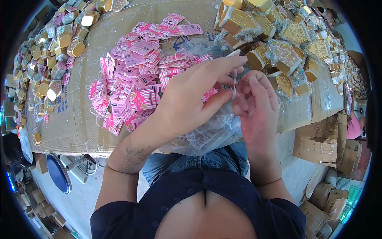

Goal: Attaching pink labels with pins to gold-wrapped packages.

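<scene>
Over the near part of the table, my left hand [191, 91] reaches across with thumb and fingers closed on a thin pale string loop [234, 81]. Facing it, my right hand [258, 99] has its fingers curled in a pinch at the same string. Whatever hangs from the string is hidden behind my fingers. Under both hands lies a crumpled clear plastic bag [215, 133], partly over the table's front edge. Beside my left hand spreads a heap of pink striped cards [139, 97], several with string loops.
Gold and white box-like pieces with glittery, bubbly coating [292, 51] pile up at the right; more gold pieces [51, 63] line the left. Brown cardboard [89, 123] covers the table. A blue round stool [58, 173] stands at lower left, an open carton [318, 143] at right.
</scene>
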A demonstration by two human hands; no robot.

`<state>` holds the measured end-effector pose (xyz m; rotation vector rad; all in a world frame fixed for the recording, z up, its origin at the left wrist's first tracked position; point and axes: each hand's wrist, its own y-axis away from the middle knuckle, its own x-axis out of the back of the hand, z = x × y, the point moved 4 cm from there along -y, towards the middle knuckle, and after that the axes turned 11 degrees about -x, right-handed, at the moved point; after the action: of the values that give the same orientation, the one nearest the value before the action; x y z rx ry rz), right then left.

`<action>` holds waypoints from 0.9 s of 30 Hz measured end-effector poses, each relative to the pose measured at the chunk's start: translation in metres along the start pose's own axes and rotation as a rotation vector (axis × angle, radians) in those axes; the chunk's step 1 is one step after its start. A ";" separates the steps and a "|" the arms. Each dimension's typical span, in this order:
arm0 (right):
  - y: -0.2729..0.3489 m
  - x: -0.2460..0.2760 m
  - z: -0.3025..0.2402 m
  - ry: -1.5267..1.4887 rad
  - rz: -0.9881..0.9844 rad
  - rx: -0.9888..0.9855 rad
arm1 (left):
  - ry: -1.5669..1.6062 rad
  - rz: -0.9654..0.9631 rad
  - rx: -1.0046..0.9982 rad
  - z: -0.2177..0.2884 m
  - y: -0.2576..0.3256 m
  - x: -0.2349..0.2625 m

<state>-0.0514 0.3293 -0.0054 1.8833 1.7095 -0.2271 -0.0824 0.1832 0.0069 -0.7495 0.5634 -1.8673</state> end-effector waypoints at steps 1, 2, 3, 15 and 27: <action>-0.001 0.000 0.003 -0.005 -0.003 -0.032 | -0.001 0.000 0.001 -0.002 0.000 0.000; -0.001 0.000 0.007 -0.011 -0.006 -0.064 | -0.110 0.020 -0.077 -0.002 0.000 0.000; -0.001 0.001 0.008 -0.011 -0.005 -0.065 | -0.217 0.039 -0.156 0.000 0.000 0.001; 0.000 0.004 0.015 -0.021 -0.030 -0.039 | -0.409 -0.095 -0.279 0.006 -0.010 0.004; 0.010 0.002 0.018 0.072 -0.060 0.011 | -0.233 -0.188 -0.276 0.004 -0.008 0.011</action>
<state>-0.0367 0.3215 -0.0175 1.8702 1.8182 -0.1945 -0.0884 0.1756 0.0181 -1.2220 0.6240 -1.8578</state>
